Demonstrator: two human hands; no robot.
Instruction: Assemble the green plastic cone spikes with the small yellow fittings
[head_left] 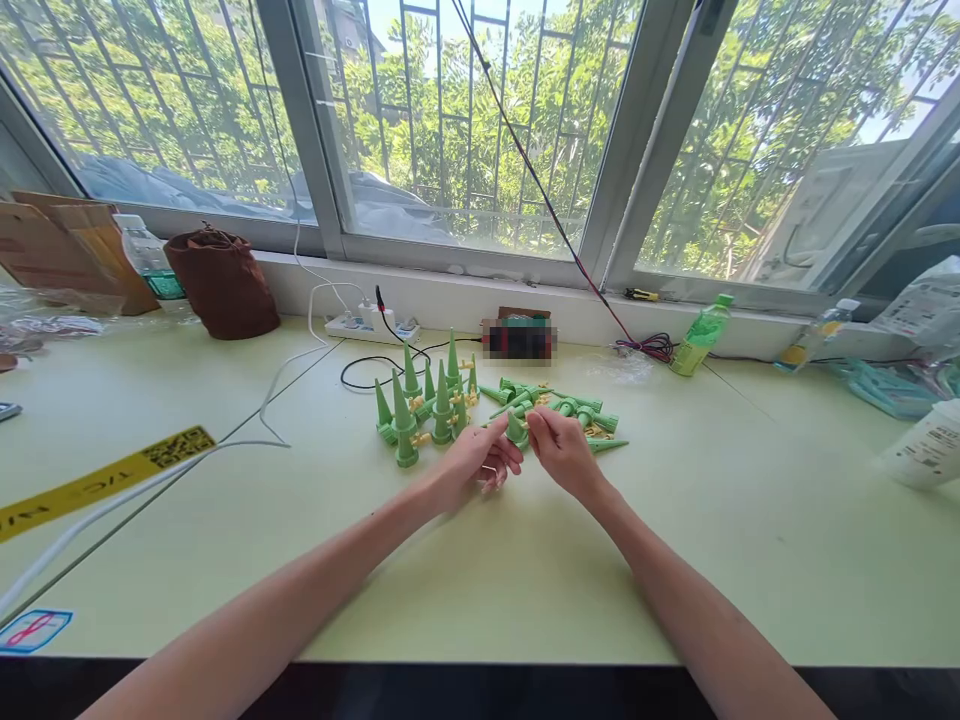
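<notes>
My left hand grips a green plant watering spike between thumb and fingers, just above the table. Close against the spike's right side, my right hand is closed in a pinch. Its fingertips hide what they hold; a bit of yellow shows beside them. To the left of my hands stands a group of upright green spikes, several with small yellow valves on their sides. Behind my hands and to their right lies a loose pile of green spikes, with yellow valves among them.
A white power strip with cables stands by the window ledge. A brown pouch is at back left. A green bottle and a coil of wire sit at back right. A white cup stands far right.
</notes>
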